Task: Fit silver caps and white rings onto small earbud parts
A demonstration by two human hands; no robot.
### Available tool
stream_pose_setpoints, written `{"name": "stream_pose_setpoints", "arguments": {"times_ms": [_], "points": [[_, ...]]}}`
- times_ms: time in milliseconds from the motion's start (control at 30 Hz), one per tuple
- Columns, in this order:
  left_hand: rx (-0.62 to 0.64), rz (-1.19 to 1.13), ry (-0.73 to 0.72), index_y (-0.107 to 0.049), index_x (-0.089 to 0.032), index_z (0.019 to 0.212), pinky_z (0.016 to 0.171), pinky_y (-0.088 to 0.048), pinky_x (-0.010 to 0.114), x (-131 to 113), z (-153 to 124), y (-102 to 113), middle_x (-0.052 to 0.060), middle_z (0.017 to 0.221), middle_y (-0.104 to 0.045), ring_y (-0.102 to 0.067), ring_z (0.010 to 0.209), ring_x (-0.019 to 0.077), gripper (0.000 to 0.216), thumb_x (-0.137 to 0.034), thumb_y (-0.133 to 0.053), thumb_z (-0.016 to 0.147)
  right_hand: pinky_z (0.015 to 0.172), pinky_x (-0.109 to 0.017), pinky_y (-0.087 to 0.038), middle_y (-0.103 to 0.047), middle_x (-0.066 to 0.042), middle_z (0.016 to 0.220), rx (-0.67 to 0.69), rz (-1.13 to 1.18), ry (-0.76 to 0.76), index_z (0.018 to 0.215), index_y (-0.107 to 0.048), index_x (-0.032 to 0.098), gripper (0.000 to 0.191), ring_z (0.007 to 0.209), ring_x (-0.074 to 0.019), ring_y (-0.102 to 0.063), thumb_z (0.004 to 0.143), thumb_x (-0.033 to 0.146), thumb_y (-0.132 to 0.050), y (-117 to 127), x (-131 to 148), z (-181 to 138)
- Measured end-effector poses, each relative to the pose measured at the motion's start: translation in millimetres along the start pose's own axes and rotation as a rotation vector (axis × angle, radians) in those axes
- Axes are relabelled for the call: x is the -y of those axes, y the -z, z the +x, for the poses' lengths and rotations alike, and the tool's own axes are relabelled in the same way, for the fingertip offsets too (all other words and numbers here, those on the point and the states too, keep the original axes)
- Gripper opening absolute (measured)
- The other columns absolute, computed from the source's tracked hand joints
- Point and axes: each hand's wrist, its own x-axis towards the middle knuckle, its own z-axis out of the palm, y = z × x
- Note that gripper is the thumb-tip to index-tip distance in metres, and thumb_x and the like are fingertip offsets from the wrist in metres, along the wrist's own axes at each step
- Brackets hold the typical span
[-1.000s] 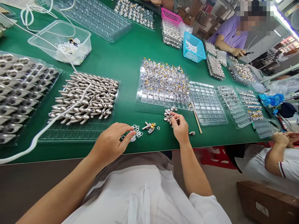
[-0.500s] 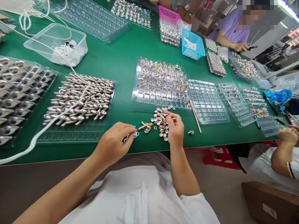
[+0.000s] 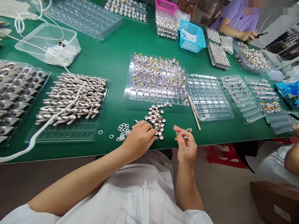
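Observation:
My left hand (image 3: 141, 137) reaches over the table with fingers bent together at the lower edge of a pile of small round metallic caps (image 3: 154, 116); what its fingertips pinch, if anything, is hidden. My right hand (image 3: 187, 147), right of the pile, pinches a small stemmed earbud part, with a yellow tab (image 3: 176, 139) showing beside the fingers. White rings (image 3: 123, 127) lie scattered left of my left hand. Behind my right fingertips a loose earbud piece (image 3: 189, 130) partly shows. Parts behind my left hand are mostly covered.
A clear tray of earbud parts with yellow tabs (image 3: 156, 77) lies ahead, beside another clear tray (image 3: 210, 98) and a wooden stick (image 3: 194, 113). At left, a white cable (image 3: 50, 122) crosses a tray of stemmed shells (image 3: 67, 99). A co-worker's hands (image 3: 247, 35) work at far right.
My left hand has moved right from the white rings to the caps, uncovering the rings. My right hand has moved right, off the cap pile, with the stemmed part. The view has shifted slightly.

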Motion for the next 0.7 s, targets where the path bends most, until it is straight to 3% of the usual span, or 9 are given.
{"name": "stream_pose_setpoints", "arguments": {"times_ms": [267,433,600,700], "points": [[0.041,0.077,0.022,-0.069,-0.014,0.080,0.070,-0.044,0.035,-3,8,-6,0.010,0.082,-0.061,-0.050,0.080,0.0227,0.012,-0.017,-0.061,0.089,0.084,-0.039,-0.054,-0.072,-0.009,0.105,0.090,-0.001,-0.032,0.085,-0.058,0.021,0.008,0.113,-0.0262,-0.065,0.091,0.026,-0.057,-1,-6,-13],[-0.048,0.008,-0.039,-0.068,-0.016,0.076,0.072,-0.047,0.036,-2,7,-4,0.009,0.084,-0.067,-0.054,0.079,0.0218,0.016,-0.015,-0.058,0.088,0.078,-0.036,-0.054,-0.070,-0.008,0.106,0.167,-0.021,-0.013,0.087,-0.058,0.022,0.005,0.104,-0.0228,-0.065,0.091,0.024,-0.056,-4,-6,-14],[-0.131,-0.275,-0.070,-0.065,-0.017,0.084,0.076,-0.052,0.034,1,-4,9,0.005,0.083,-0.073,-0.063,0.077,0.0169,0.009,-0.014,-0.058,0.089,0.080,-0.039,-0.053,-0.069,-0.007,0.105,0.340,-0.090,0.184,0.091,-0.057,0.024,0.007,0.097,-0.0213,-0.064,0.091,0.018,-0.054,-5,4,-10],[-0.138,-0.380,0.012,-0.065,-0.018,0.089,0.075,-0.053,0.030,0,-13,19,0.004,0.084,-0.073,-0.065,0.077,0.0155,0.006,-0.014,-0.062,0.087,0.083,-0.043,-0.054,-0.069,-0.007,0.105,0.480,-0.128,0.367,0.095,-0.056,0.025,0.014,0.098,-0.0221,-0.063,0.089,0.013,-0.055,-11,12,-9]]}}
